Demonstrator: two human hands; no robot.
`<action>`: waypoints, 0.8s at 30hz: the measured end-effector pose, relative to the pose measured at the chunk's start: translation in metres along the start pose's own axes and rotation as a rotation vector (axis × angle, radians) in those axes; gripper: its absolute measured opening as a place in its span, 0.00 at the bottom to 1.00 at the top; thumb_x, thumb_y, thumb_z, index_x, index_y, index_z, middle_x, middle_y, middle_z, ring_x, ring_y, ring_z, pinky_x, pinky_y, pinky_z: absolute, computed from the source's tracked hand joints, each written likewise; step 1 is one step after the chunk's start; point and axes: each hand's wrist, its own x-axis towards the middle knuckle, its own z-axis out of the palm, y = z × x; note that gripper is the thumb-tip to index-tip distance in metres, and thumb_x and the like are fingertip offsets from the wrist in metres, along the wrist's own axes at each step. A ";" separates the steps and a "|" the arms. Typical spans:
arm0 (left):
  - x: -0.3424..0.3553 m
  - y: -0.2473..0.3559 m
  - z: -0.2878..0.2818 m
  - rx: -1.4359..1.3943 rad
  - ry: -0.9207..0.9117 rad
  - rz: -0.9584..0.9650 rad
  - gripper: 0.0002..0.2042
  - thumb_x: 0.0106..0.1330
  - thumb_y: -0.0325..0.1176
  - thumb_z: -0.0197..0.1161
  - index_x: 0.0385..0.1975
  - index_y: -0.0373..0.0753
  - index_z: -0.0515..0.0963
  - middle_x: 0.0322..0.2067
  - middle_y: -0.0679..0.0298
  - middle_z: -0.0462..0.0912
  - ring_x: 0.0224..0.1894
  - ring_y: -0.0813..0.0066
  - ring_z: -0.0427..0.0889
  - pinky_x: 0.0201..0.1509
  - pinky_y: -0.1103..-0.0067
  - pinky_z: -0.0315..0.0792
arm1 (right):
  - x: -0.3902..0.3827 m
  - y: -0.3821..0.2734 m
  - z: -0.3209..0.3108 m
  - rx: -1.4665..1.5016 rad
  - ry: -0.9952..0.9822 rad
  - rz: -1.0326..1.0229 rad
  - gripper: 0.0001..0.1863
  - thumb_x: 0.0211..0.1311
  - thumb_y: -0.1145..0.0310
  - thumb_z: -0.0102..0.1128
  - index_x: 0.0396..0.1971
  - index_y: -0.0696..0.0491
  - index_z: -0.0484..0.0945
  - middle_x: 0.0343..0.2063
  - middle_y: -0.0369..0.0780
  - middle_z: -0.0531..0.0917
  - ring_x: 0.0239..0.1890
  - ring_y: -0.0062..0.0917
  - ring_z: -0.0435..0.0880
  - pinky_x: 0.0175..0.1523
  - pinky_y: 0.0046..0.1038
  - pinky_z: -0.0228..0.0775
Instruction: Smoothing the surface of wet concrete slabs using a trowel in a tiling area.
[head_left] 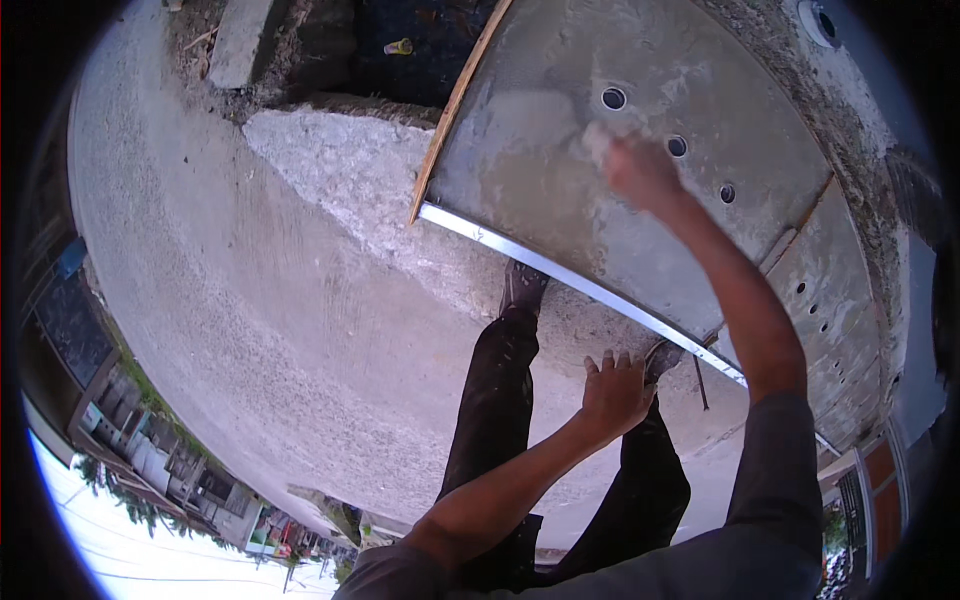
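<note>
Wet grey concrete [520, 170] forms a slab that spreads ahead of me. Over it, my right hand [642, 172] is smeared by motion, its fingers closed around a pale thing [597, 143] too blurred to name. Beside that hand, three round pipe openings [677, 146] with light rims sit in the slab. A shiny metal bar [580, 275] runs along the slab's near edge, and a wooden board [455, 110] borders its left side. My left hand [613, 393] rests against my right leg, fingers spread, holding nothing.
My left shoe [524, 285] stands close to the metal bar. Rough pale concrete [350, 170] and a road surface [250, 300] extend left. A dark pit [410, 60] lies beyond the wooden board. Another slab section [820, 310] with small holes is at right.
</note>
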 end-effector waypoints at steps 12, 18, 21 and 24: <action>0.004 0.006 0.007 0.011 0.034 0.029 0.29 0.70 0.51 0.60 0.62 0.33 0.72 0.62 0.45 0.74 0.67 0.41 0.70 0.67 0.42 0.61 | -0.008 -0.057 0.045 0.089 -0.011 -0.238 0.14 0.66 0.69 0.53 0.50 0.54 0.76 0.38 0.54 0.85 0.42 0.48 0.86 0.45 0.47 0.78; 0.005 0.008 0.006 0.004 0.048 0.038 0.29 0.71 0.50 0.59 0.62 0.33 0.72 0.62 0.44 0.74 0.67 0.41 0.70 0.67 0.42 0.62 | 0.054 0.026 -0.002 -0.004 0.034 -0.046 0.15 0.65 0.62 0.53 0.46 0.53 0.80 0.39 0.50 0.86 0.39 0.49 0.86 0.44 0.48 0.79; 0.003 0.005 0.011 0.000 0.059 0.047 0.29 0.70 0.50 0.60 0.61 0.33 0.72 0.62 0.44 0.74 0.67 0.41 0.70 0.67 0.41 0.62 | 0.083 0.064 -0.033 -0.045 0.118 0.161 0.15 0.64 0.57 0.55 0.41 0.51 0.82 0.38 0.49 0.86 0.39 0.50 0.85 0.44 0.50 0.77; 0.004 0.011 0.011 -0.023 0.047 0.047 0.28 0.69 0.49 0.61 0.61 0.33 0.72 0.61 0.44 0.75 0.67 0.41 0.70 0.66 0.41 0.62 | 0.081 0.095 -0.043 -0.050 0.409 0.099 0.15 0.64 0.58 0.55 0.38 0.52 0.83 0.37 0.50 0.86 0.38 0.51 0.85 0.44 0.50 0.77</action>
